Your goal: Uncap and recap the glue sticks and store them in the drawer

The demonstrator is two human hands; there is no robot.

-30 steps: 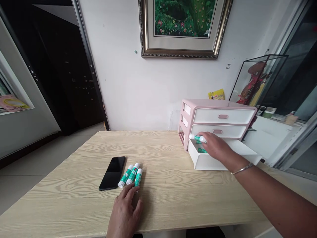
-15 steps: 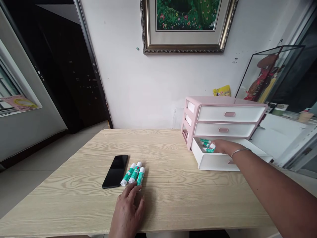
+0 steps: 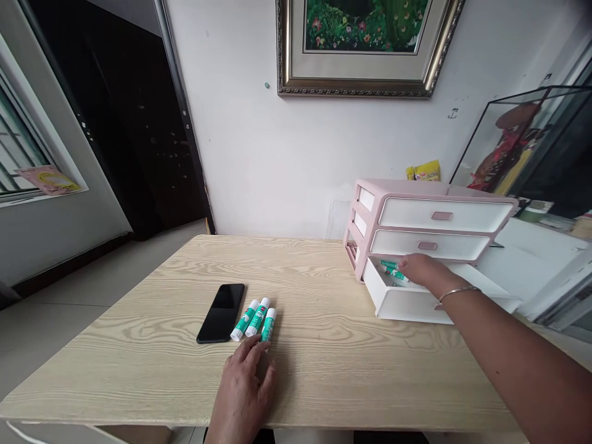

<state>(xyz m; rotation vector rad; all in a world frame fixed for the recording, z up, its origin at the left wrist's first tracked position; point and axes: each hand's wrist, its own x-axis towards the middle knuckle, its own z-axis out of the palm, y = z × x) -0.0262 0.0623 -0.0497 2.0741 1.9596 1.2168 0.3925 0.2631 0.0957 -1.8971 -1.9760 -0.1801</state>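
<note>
On the table, three green-and-white glue sticks lie side by side: a left one, a middle one and a right one. My left hand rests at the near end of the right one, fingertips touching it and thumb apart. A black phone lies left of the sticks. My right hand, with a bangle at the wrist, reaches into the pulled-out bottom drawer. Its fingers are closed at a glue stick among others there; the fingertips are partly hidden.
The pink drawer unit stands at the table's right rear, its upper two drawers closed. Behind its top shows a yellow packet. A glass case with a figure stands at far right. A framed picture hangs on the wall.
My right hand has risen slightly in the drawer, and the glue sticks by its fingers have shifted. My left hand stays by the right glue stick. The whole view has shifted a little.
</note>
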